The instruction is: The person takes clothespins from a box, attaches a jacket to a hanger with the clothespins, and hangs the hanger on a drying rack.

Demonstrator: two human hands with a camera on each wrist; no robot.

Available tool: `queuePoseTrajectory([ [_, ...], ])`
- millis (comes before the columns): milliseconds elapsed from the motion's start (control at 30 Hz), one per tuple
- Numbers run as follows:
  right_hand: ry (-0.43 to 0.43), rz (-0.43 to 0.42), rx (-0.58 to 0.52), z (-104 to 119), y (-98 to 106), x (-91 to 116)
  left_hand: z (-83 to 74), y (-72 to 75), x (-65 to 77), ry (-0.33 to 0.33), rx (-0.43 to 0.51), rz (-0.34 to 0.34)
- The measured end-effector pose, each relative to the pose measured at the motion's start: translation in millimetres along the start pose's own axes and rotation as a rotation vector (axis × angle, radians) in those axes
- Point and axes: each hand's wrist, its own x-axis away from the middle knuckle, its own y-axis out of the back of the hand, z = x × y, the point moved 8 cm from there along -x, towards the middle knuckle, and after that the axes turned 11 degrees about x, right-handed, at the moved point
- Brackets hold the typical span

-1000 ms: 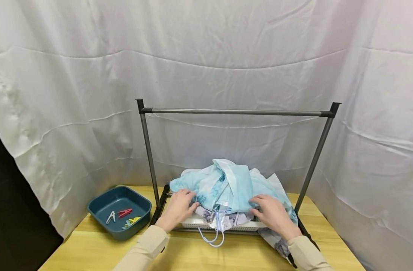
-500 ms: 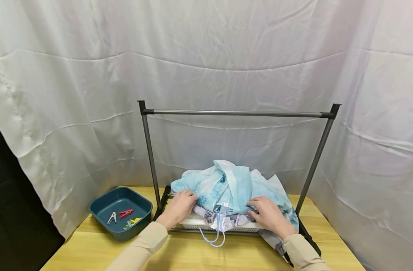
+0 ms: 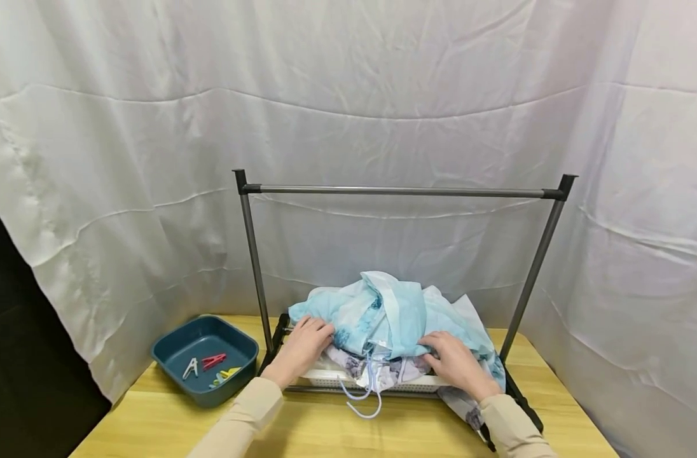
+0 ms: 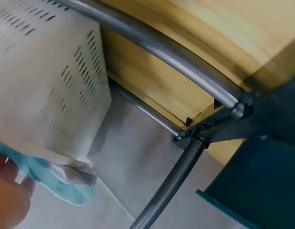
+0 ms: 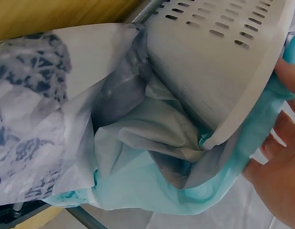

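Rests relaxed, slightly spread fingers of left hand [image 3: 303, 346] and right hand [image 3: 454, 364], without evident grip, on blue garment [image 3: 402, 313] near front corners of white basket [image 3: 421, 383], presumably steadying overhanging cloth.

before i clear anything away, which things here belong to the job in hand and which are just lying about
Likely in the job:
light blue garment
left hand and right hand, at its near edge
patterned garment beneath it
white basket under both garments
pale blue hooks

Not in either hand, perhaps for later:
metal rack around the basket
teal tub
clothespins in the tub
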Motion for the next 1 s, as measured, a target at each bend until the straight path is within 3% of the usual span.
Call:
queuePoseTrajectory([
  [233,-0.083,-0.139,-0.100,-14.4,13.0,-4.3,3.8,21.5,-16.0,0.041,0.170,-0.117],
  [433,-0.085,-0.349,-0.213,-22.2,33.0,-17.9,4.7,38.2,-40.0,0.128,0.210,-0.193],
  [600,-0.134,-0.494,-0.209,-30.4,51.2,-29.1,12.3,50.2,-48.9,0.210,0.205,-0.295],
  [800,-0.195,-0.543,-0.213,-38.5,65.7,-41.0,32.9,55.4,-42.3,0.404,0.163,-0.330],
  [1000,-0.241,-0.462,-0.235,-41.3,67.3,-46.4,43.5,56.7,-39.0,0.495,0.301,-0.299],
])
